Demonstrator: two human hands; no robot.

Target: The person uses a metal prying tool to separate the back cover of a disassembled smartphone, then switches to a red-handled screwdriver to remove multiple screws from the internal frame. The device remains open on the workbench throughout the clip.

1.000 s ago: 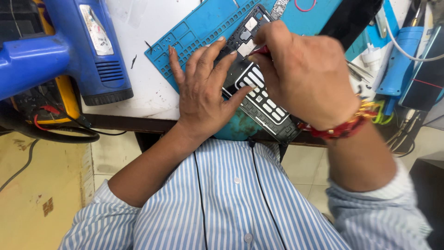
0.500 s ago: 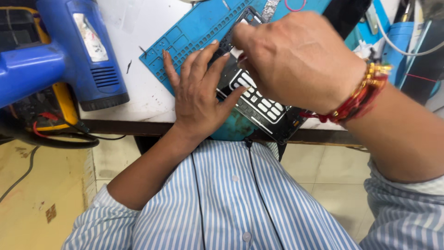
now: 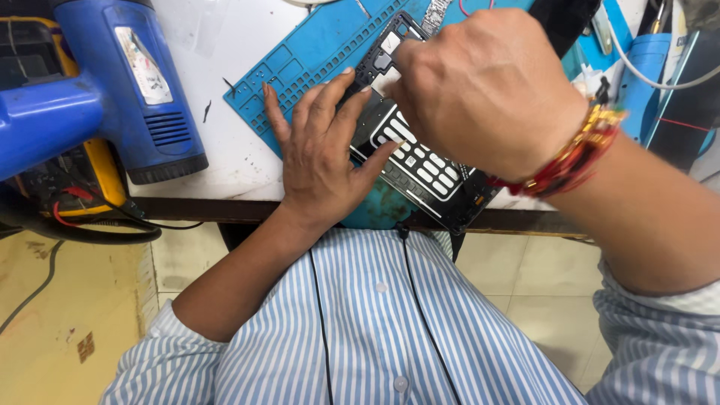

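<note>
The phone frame (image 3: 420,161) is seen as matt black plastic with pale glossy patches. The work mat (image 3: 315,56) is presented as matt blue rubber (moulded into small recesses). The heat gun (image 3: 112,82) is formed of smooth, slightly glossy blue plastic. The shirt (image 3: 360,330) is made of striped woven cloth.

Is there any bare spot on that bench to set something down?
One bare white patch of bench lies between the blue heat gun and the blue mat. The mat itself is crowded: left hand and right hand cover the black frame. Far right is cluttered.
</note>
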